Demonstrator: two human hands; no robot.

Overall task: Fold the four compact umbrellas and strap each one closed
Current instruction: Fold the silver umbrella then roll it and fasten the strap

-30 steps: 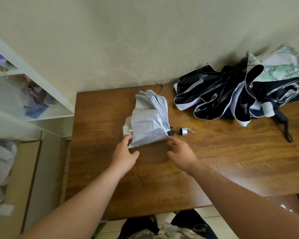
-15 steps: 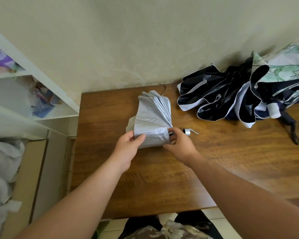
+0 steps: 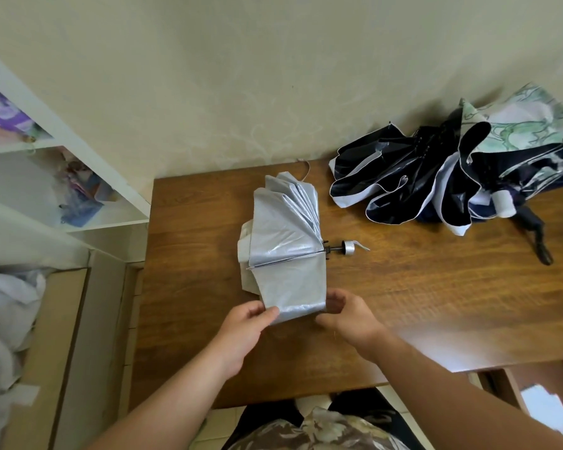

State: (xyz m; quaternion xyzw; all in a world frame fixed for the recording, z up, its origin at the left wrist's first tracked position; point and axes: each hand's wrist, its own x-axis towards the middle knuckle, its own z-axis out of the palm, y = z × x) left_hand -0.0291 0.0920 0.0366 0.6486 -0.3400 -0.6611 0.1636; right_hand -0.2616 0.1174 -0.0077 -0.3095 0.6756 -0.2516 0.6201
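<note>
Pinching silver umbrella (image 3: pixel 285 254) panel, both hands; dark umbrellas (image 3: pixel 403 186) heaped right

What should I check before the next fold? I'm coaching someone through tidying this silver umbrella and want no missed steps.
1. Left hand pinches the silver umbrella panel's near edge: ok.
2. Right hand grips the other corner: ok.
3. Panel pulled flat toward the person: ok.
4. Remaining pleats stacked at the far side: ok.
5. Strap located: cannot tell.
6. Umbrella pile lies apart on the wooden table: ok.
</note>
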